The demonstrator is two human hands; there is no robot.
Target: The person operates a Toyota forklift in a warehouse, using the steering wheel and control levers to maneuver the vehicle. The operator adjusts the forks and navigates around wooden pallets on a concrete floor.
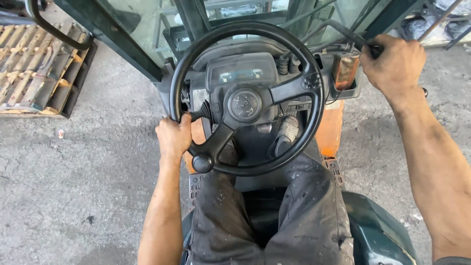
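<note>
The left hand (pixel 172 137) is wrapped around the lower-left rim of the black steering wheel (pixel 314 113), its grip clamped on the rim just above the round spinner knob (pixel 202 163) that sits on the wheel's lower-left edge; the knob itself is close to the hand but whether it touches the hand cannot be told; the right hand (pixel 394 63) is raised to the upper right, its grip clamped on the end of a dark control lever (pixel 343 30) that slants up from the dash beside the wheel; the wheel stands in the middle of the view, tilted toward the person, with a round hub (pixel 244 104) at its centre and a small instrument panel (pixel 241 72) behind its upper half; a ribbed metal pedal (pixel 288 130) shows through the wheel's lower right opening; the person's legs in dark, stained trousers (pixel 314 216) sit below the wheel; an orange body panel (pixel 329 132) lies to the right of the column; a wooden pallet (pixel 34 68) lies on the grey concrete floor (pixel 88 172) at upper left, well apart from the hands.
</note>
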